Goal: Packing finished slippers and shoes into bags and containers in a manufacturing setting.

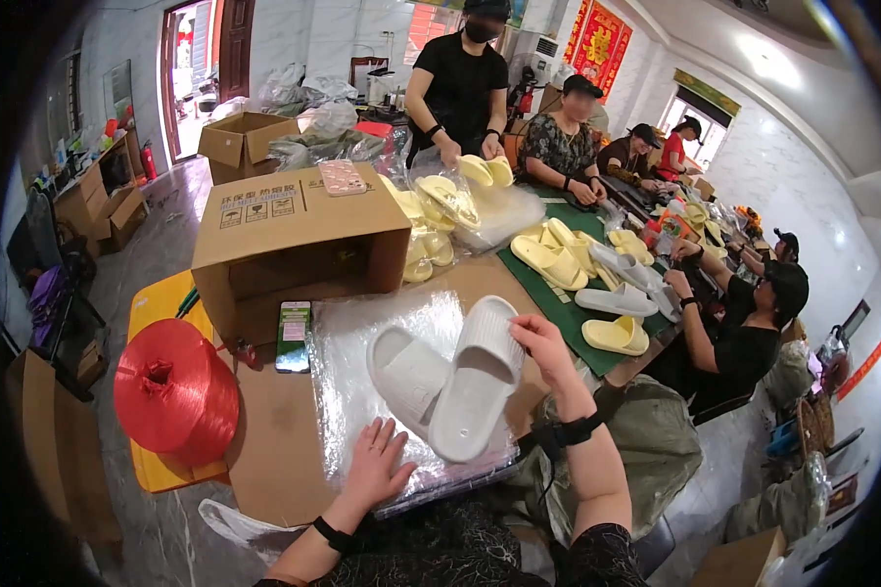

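My right hand (548,352) pinches the strap edge of a light grey slide slipper (472,391), which is tilted with its toe pointing away from me. Under and beside it lies a second grey slipper (401,367), its toe end partly overlapped. Both are on a stack of clear plastic bags (347,391) at the table's near side. Flat on those bags, fingers spread, rests my left hand (377,462), just short of the slippers and holding nothing.
A cardboard box (299,230) on its side and a phone (294,338) stand beyond the bags. Left is a red twine roll (201,401) on a yellow stool (157,470). Yellow slippers (548,259) cover a green mat (519,259) at right, where co-workers (734,313) handle items.
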`<state>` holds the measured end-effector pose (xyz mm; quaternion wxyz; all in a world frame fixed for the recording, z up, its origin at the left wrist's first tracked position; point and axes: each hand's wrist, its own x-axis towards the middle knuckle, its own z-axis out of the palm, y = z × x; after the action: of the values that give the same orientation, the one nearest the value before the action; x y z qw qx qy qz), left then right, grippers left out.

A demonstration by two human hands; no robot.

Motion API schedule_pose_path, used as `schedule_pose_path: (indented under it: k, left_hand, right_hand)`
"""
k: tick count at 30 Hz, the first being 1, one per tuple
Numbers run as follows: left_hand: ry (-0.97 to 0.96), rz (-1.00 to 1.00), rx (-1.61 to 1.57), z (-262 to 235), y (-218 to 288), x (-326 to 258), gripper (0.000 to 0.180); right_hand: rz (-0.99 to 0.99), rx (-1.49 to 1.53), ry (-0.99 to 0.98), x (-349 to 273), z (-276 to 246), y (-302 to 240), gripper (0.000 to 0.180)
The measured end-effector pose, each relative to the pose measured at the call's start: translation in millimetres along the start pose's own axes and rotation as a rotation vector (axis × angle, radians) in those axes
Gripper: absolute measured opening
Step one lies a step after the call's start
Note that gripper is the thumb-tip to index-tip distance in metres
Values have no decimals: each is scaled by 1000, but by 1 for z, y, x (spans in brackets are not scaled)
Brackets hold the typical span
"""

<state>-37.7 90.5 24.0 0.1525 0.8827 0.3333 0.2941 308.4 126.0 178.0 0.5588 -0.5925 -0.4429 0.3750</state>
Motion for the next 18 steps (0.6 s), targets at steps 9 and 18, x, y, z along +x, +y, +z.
schedule_pose_path:
  k: [9, 18]
  left_hand:
    - [-24, 11, 20, 3, -2, -1, 57]
    - [-38, -30, 3, 6, -5, -4, 59]
  right_hand:
    - [-193, -626, 164, 23, -3, 48, 25]
    - [-251, -1046, -176, -22, 59, 17, 48]
